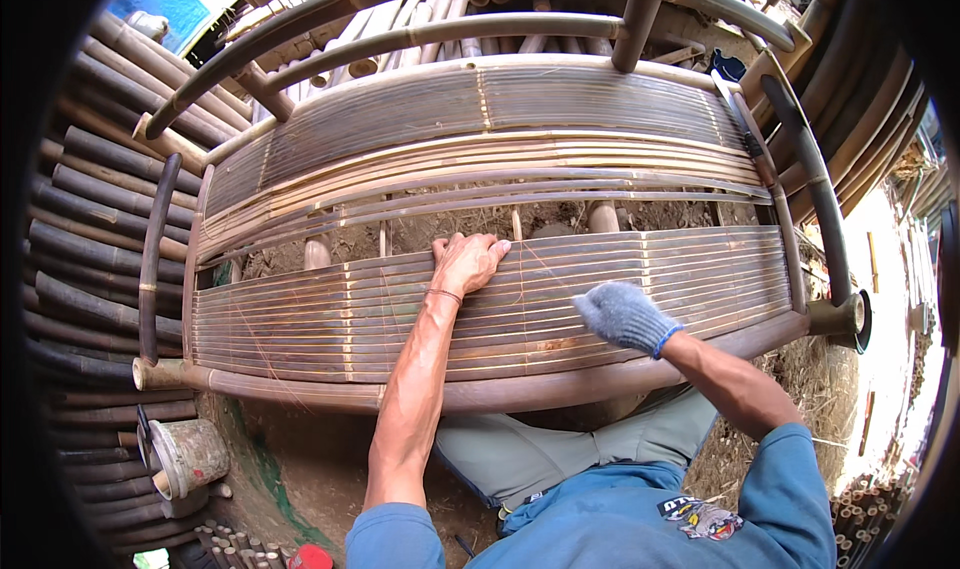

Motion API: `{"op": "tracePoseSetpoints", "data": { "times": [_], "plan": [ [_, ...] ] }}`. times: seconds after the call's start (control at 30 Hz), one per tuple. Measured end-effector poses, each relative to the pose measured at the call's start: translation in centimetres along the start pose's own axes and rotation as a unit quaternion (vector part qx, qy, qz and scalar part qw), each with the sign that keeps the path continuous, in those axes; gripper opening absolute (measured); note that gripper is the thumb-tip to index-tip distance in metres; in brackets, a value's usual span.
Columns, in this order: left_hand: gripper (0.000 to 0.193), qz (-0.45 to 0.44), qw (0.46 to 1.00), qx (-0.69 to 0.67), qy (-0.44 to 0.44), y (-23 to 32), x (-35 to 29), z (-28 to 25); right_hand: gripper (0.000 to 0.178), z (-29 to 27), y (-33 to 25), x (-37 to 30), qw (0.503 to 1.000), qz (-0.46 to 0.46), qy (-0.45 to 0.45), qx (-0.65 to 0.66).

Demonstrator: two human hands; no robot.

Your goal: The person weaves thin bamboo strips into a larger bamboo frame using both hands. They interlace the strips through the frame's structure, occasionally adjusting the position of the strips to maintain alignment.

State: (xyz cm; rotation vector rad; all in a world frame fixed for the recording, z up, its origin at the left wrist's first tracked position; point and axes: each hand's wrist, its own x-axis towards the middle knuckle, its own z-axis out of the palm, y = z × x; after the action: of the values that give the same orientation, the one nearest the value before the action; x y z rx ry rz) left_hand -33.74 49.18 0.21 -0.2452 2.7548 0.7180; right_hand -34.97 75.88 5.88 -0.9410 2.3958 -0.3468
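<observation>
A bamboo bench with dark slats [590, 294] stretches across in front of me. My left hand [468, 262], bare with a thin band at the wrist, has its fingers curled over the far edge of the near slat panel, beside the gap. My right hand [622, 314] wears a grey knitted glove with a blue cuff and is closed in a fist above the same panel. A thin string [548, 268] runs from the panel's edge near my left hand to the glove. What lies inside the fist is hidden.
Beyond the gap lie loose pale slats [480, 159] and a far slat panel [400, 104]. A bamboo backrest rail [450, 34] rises behind. Bamboo poles [110, 239] are stacked at left. A stained white bucket [190, 456] stands lower left, near a red object [311, 557].
</observation>
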Motion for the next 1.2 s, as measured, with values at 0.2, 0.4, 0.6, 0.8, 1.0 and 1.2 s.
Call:
{"op": "tracePoseSetpoints", "data": {
  "times": [0.2, 0.4, 0.6, 0.8, 1.0, 1.2],
  "plan": [
    [0.049, -0.013, 1.0, 0.021, -0.014, 0.6, -0.2, 0.0, 0.011, 3.3, -4.8, 0.2, 0.934, -0.271, 0.213, 0.096],
    [0.046, 0.007, 0.999, 0.005, 0.038, -0.4, -0.5, 1.8, 0.013, 2.7, -2.0, -3.4, 0.965, -0.219, 0.12, 0.075],
    [0.031, 0.087, 0.885, -0.088, 0.45, -2.2, -3.9, 3.1, 0.025, 2.4, 1.6, -4.9, 0.928, 0.043, 0.081, 0.362],
    [0.064, -0.335, 0.88, 0.033, 0.335, -1.2, -20.0, 6.6, 0.035, 3.3, 12.8, -10.5, 0.71, 0.128, 0.32, 0.614],
    [0.023, -0.333, 0.876, 0.111, 0.33, 0.6, -21.7, 8.1, 0.04, -1.2, 27.5, -20.8, 0.808, 0.274, 0.502, -0.14],
    [0.03, -0.216, 0.916, -0.313, 0.125, 13.7, -24.7, 7.4, 0.044, 0.0, 12.4, -16.6, 0.783, -0.064, 0.536, 0.31]
  ]
}}
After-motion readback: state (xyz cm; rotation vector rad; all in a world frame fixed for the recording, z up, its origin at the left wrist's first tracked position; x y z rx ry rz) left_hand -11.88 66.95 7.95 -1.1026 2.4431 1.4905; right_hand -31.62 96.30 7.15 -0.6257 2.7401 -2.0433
